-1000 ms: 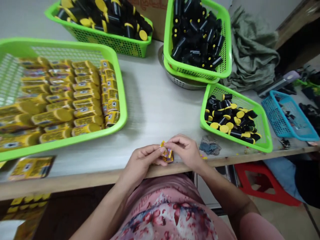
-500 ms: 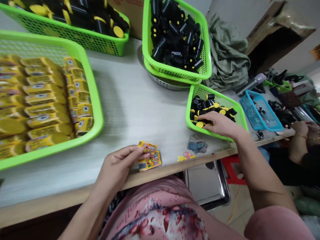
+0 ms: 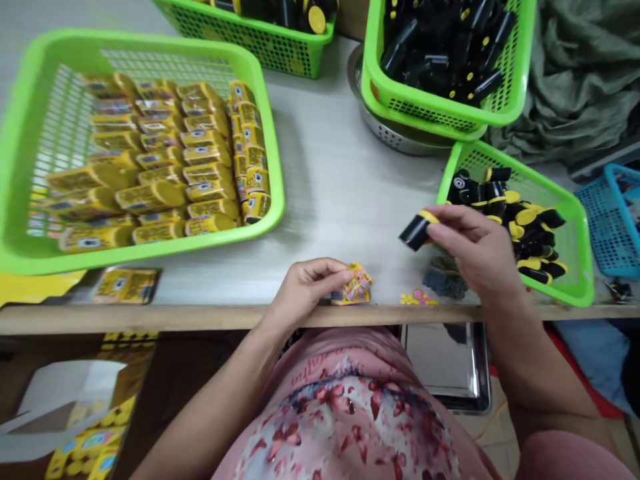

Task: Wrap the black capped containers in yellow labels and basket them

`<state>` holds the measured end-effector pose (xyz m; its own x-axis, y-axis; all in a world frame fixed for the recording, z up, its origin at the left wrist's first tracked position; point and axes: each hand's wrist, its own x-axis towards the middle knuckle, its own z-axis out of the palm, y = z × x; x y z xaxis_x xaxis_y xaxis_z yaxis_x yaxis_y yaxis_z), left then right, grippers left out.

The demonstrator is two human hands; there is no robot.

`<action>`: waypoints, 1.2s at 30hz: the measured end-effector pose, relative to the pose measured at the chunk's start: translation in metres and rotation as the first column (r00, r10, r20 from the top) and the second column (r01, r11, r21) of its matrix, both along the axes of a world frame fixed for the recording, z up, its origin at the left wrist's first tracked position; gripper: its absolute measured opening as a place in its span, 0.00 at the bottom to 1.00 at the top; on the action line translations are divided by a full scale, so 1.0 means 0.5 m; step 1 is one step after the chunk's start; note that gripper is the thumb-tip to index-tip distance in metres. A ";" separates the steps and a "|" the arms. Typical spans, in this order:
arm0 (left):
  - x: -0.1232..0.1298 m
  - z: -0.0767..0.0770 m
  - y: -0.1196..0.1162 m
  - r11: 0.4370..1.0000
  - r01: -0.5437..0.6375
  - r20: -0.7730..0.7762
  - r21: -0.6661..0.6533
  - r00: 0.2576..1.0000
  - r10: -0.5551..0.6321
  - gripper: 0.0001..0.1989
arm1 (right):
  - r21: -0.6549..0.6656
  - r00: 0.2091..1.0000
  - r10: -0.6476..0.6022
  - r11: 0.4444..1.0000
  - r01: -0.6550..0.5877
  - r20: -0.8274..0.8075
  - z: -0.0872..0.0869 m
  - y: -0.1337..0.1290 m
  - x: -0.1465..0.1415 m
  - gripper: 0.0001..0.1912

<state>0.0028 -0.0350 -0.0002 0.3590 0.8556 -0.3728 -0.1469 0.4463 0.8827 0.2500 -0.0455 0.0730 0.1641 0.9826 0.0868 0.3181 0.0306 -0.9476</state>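
Head view: we find the right hand (image 3: 477,250) raised above the desk, its fingers and thumb pinched closed on a black tube with a yellow cap (image 3: 416,230). The tube sticks out past the fingertips, tilted and pointing toward the left hand. Half a second ago this hand was down among the tubes in the small green basket (image 3: 583,280). Now it is clear of that basket's near rim, so one tube has come away from the pile.

Just inside the desk's front edge (image 3: 200,319), we see the left hand (image 3: 310,288) curled and half open, its fingertips (image 3: 345,275) on a crumpled, brightly printed wrapper (image 3: 356,285). We cannot tell whether it grips the wrapper or only rests on it. The tube hangs between the two hands, nearer the right, and does not touch the wrapper.

Further out, toward the desk's left side, a large green basket (image 3: 273,180) holds rows of yellow-wrapped packs (image 3: 205,173). A stacked green basket of black tubes (image 3: 425,113) sits on a steel bowl (image 3: 385,133) at the desk's far edge. Beside the right hand lie a grey rag (image 3: 445,283) and a small flower-shaped sticker (image 3: 417,298).
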 end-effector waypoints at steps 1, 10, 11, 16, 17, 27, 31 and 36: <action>-0.001 0.002 0.000 1.000 -0.018 -0.009 -0.007 1.000 0.017 0.12 | -0.061 0.996 0.044 0.997 -0.050 -0.083 -0.011 0.003 -0.021 0.17; 0.000 0.012 0.001 0.994 -0.008 0.057 -0.110 0.998 0.014 0.14 | -0.281 0.919 0.092 0.936 -0.211 -0.383 -0.041 0.010 -0.074 0.17; -0.001 0.011 0.000 0.995 -0.003 0.059 -0.099 0.998 0.009 0.13 | -0.281 0.918 0.097 0.935 -0.216 -0.384 -0.042 0.010 -0.075 0.16; -0.003 0.000 0.000 0.998 -0.026 0.059 -0.057 0.998 0.030 0.11 | -0.236 0.941 0.124 0.950 -0.203 -0.314 -0.053 0.008 -0.084 0.15; -0.003 -0.001 0.001 0.998 -0.037 0.065 -0.055 0.997 0.040 0.11 | -0.224 0.948 0.124 0.955 -0.194 -0.293 -0.055 0.008 -0.085 0.15; 0.008 0.001 0.006 0.993 -0.082 0.137 -0.090 0.986 0.094 0.18 | -0.123 0.971 0.110 0.983 -0.138 -0.213 -0.079 0.001 -0.119 0.16; 0.010 0.000 0.009 0.983 -0.157 0.130 -0.095 0.977 0.169 0.19 | -0.062 0.975 0.110 0.990 -0.124 -0.194 -0.089 -0.002 -0.143 0.16; 0.009 -0.004 0.012 0.975 -0.213 0.157 -0.062 0.963 0.220 0.18 | -0.018 0.977 0.093 0.995 -0.099 -0.189 -0.104 -0.005 -0.163 0.14</action>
